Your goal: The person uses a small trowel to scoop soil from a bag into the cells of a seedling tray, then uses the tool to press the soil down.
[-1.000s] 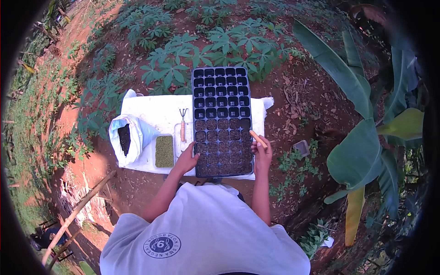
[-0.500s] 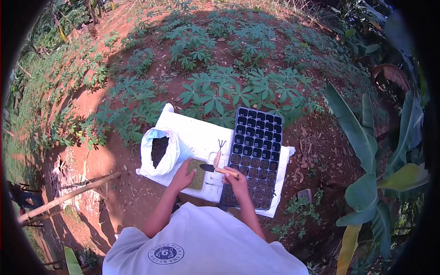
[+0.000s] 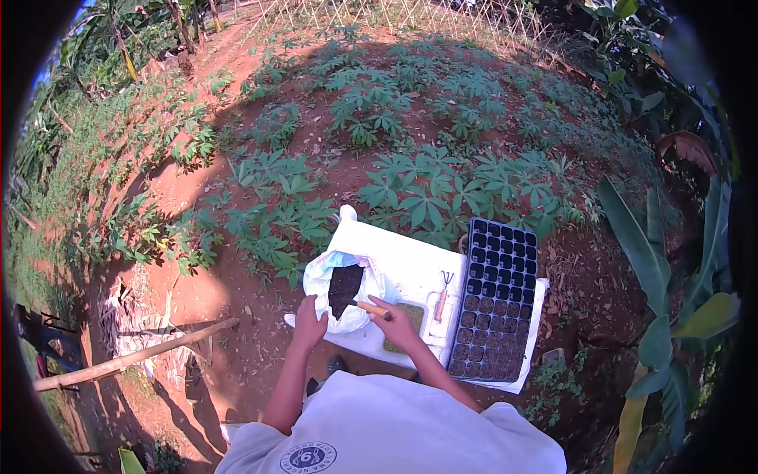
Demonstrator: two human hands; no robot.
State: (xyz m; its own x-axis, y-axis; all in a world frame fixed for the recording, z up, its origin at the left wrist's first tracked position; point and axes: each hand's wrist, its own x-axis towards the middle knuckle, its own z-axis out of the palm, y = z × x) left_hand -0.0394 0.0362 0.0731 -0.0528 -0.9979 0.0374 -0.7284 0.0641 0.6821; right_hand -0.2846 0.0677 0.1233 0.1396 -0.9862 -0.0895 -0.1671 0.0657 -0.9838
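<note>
A: Start with the head view; what is the right hand [image 3: 393, 322] doing?

B: Its grip is closed around the wooden handle of a small trowel [image 3: 371, 309]; the tool points leftward into the open mouth of the white sack [image 3: 317, 272], its tip at the dark soil [image 3: 343, 288] inside; how deep the blade goes I cannot tell.

A: And the left hand [image 3: 310, 320]?

B: It is at the sack's near left edge, fingers against the rim; whether that grip pinches the material or only rests there, I cannot tell.

A: Where does the sack stand?

B: At the left end of the white-covered counter [image 3: 395, 246], mouth open; just right of it is a shallow container [image 3: 413, 314] of greenish material, partly hidden by the right hand and forearm.

A: What lies further right?

B: A small hand fork [image 3: 440, 306] with a wooden handle, its tines pointing away from the person; then the long black seedling tray [image 3: 491, 296] at the counter's right end, reaching past its far edge; the far rows show bare black cells, while the near rows hold dark soil.

A: Anything around the counter?

B: Leafy green plants [image 3: 426, 193] on reddish ground beyond it; a wooden pole [image 3: 134, 355] slants at the left; broad leaves [image 3: 641, 241] rise at the right.
</note>
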